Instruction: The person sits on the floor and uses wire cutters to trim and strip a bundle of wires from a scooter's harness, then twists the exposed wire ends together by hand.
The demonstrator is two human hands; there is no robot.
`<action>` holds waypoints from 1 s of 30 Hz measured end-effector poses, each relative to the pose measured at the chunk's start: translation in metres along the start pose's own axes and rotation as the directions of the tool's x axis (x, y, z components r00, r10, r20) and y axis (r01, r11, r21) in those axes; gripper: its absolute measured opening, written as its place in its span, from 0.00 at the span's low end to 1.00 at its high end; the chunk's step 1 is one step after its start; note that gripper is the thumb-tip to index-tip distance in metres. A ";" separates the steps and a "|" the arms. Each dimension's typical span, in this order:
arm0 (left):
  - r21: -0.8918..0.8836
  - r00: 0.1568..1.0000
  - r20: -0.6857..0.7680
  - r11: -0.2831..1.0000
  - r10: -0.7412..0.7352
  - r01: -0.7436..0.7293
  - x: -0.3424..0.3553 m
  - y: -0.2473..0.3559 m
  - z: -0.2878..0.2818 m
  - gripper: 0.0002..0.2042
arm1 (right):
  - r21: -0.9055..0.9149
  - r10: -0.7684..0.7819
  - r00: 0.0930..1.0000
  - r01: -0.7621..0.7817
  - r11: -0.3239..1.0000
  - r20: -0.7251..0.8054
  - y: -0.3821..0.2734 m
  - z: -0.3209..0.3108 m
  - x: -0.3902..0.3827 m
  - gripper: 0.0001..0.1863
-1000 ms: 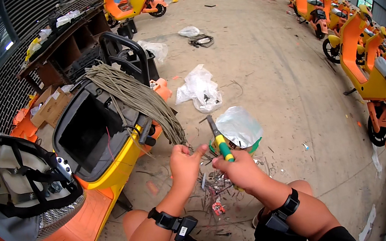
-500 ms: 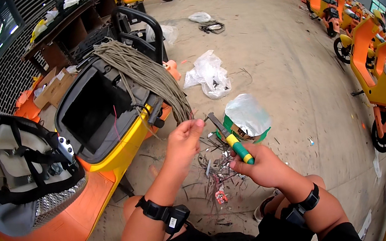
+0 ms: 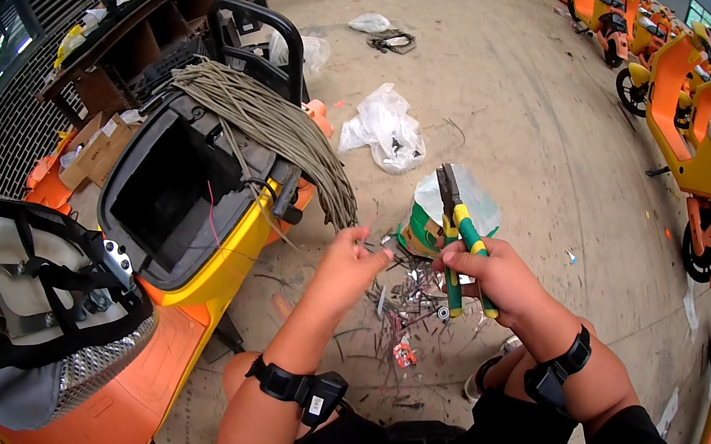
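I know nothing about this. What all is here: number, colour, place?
Pliers: one, green-yellow handles, centre right
Near scooter: one, yellow-orange, left
Cable bundle: one, greyish, over near scooter
Seat-like part: one, grey-black, far left
Scraps: many, mixed colours, floor centre
Open bag: one, green and whitish, behind pliers
Plastic bags: several, whitish, floor ahead
Cardboard: some, brown, left
Shelving: one, brown, upper left
Other scooters: many, orange-yellow, right and far end
Wrist straps: two, black, forearms
Left hand: one, bare, near cable bundle's end
Right hand: one, bare, gripping pliers
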State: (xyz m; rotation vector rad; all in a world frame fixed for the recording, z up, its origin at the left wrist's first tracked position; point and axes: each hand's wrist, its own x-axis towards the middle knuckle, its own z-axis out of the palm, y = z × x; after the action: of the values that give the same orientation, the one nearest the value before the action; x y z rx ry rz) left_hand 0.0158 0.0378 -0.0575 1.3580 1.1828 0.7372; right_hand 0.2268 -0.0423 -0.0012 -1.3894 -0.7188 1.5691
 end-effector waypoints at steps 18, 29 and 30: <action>-0.444 0.863 0.497 0.881 0.088 0.166 -0.022 0.027 0.016 0.22 | -0.067 -0.248 0.967 0.244 0.967 -0.054 0.003 0.008 0.012 0.14; -0.381 0.842 0.532 0.914 0.091 0.141 -0.027 0.030 0.017 0.21 | -0.082 -0.242 0.969 0.238 0.968 -0.045 0.003 0.008 0.014 0.13; -0.380 0.848 0.525 0.911 0.072 0.158 -0.027 0.030 0.016 0.20 | -0.071 -0.257 0.965 0.253 0.965 -0.046 0.003 0.010 0.013 0.14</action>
State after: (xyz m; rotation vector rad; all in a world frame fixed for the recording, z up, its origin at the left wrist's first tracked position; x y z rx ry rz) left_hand 0.0297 0.0110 -0.0257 1.0702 0.5687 0.4889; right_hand 0.2171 -0.0306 -0.0080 -1.3227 -0.8844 1.3115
